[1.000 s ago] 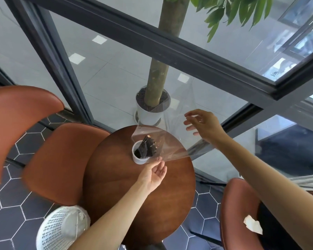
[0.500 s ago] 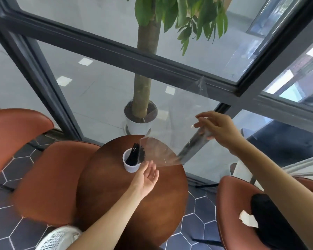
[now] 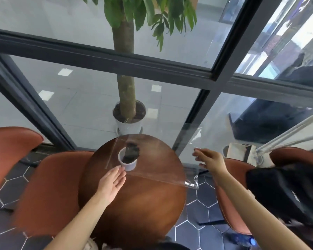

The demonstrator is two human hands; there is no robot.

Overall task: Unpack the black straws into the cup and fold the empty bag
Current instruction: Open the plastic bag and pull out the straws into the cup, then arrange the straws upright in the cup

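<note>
The left hand (image 3: 112,183) lay open beside the cup (image 3: 127,162) of black straws (image 3: 132,152). The right hand (image 3: 209,160) spread open by the clear bag (image 3: 161,159); whether it touched was unclear.

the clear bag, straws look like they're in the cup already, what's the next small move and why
Probably bring both hands onto the clear bag and grip its edges. The black straws stand in the cup, and the bag looks empty, spread loosely over the cup and round table. The left hand and right hand are both open, neither clearly gripping it.
</note>
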